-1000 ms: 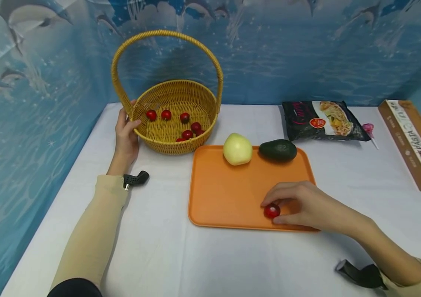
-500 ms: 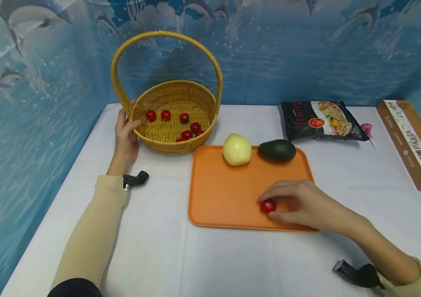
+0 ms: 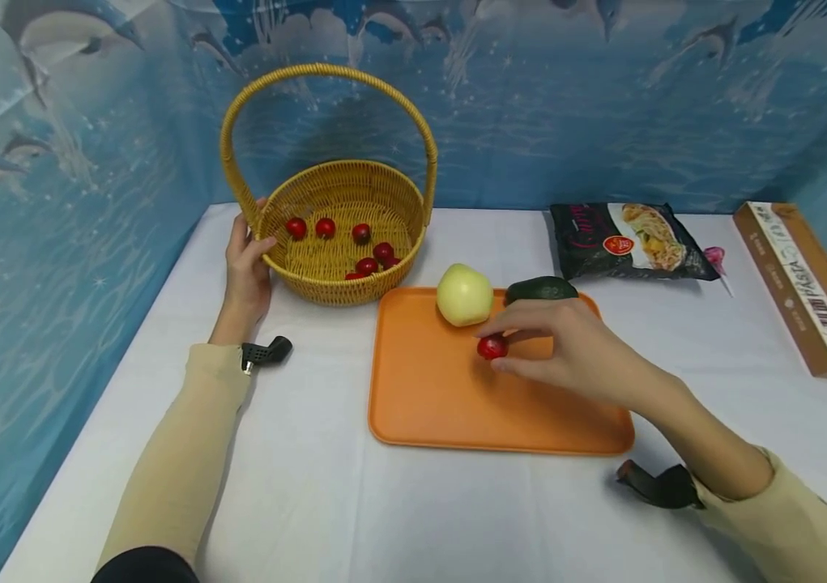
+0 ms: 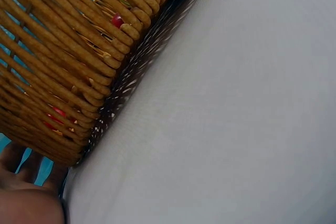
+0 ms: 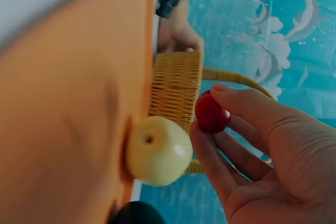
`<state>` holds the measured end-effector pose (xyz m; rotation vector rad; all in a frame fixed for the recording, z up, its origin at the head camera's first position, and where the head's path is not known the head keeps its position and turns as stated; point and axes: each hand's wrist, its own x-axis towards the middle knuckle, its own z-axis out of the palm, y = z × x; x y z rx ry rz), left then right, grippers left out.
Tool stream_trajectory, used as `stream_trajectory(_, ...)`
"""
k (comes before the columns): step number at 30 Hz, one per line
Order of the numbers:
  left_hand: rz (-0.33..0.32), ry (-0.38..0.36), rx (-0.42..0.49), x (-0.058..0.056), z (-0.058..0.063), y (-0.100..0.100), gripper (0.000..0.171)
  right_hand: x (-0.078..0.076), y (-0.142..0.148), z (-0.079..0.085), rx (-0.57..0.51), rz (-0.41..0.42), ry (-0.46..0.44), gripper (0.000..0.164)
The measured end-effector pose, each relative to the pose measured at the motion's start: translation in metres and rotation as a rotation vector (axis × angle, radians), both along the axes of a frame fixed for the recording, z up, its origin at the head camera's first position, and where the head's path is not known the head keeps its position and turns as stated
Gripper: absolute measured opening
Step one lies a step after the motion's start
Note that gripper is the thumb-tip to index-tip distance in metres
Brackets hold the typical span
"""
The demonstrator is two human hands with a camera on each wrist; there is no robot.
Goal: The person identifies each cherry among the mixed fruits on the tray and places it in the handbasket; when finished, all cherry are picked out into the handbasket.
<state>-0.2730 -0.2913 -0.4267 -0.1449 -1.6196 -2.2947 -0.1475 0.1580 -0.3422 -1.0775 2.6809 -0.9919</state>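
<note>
My right hand (image 3: 566, 344) pinches a glossy red cherry (image 3: 491, 347) between thumb and fingertips, raised over the orange tray (image 3: 420, 405). The right wrist view shows that cherry (image 5: 211, 113) up close, beside a pale yellow-green apple (image 5: 159, 150). At the left, my left hand (image 3: 245, 275) grips the side of a yellow wicker basket (image 3: 340, 294), thumb over its rim and the other fingers partly hidden behind. Several cherries (image 3: 325, 228) lie on the basket's floor. Through the weave, red bits show in the left wrist view, where the basket wall (image 4: 63, 61) fills the upper left.
On the tray's far edge sits a dark green avocado (image 3: 540, 289), partly covered by my right hand. Behind it lie a black food packet (image 3: 624, 243) and a pink lollipop (image 3: 715, 257). A long brown pasta box (image 3: 807, 291) stands at the right. The basket's tall handle (image 3: 318, 71) arches upward.
My right hand has lifted the cherry from near the tray's front edge and carried it away from me and to the left. My left hand and the basket stay in place.
</note>
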Motion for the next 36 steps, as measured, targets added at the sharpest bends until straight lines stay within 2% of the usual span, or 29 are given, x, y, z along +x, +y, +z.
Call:
stream_trajectory(10, 0.000, -0.004, -0.006, -0.002, 0.001, 0.001, 0.061, -0.044, -0.043, 0.015, -0.128, -0.028, 0.006, 0.039)
stream_trajectory(23, 0.000, -0.022, 0.013, 0.003, 0.003, 0.002, 0.060, -0.091, -0.092, 0.028, -0.110, -0.058, -0.023, 0.034)
stream_trajectory(29, -0.007, -0.024, 0.008, 0.002, 0.001, 0.002, 0.061, -0.105, -0.107, 0.024, -0.099, -0.085, -0.026, 0.036)
stream_trajectory(36, 0.004, -0.018, 0.014, 0.003, 0.003, 0.003, 0.061, -0.117, -0.128, 0.024, -0.082, -0.160, -0.042, 0.040)
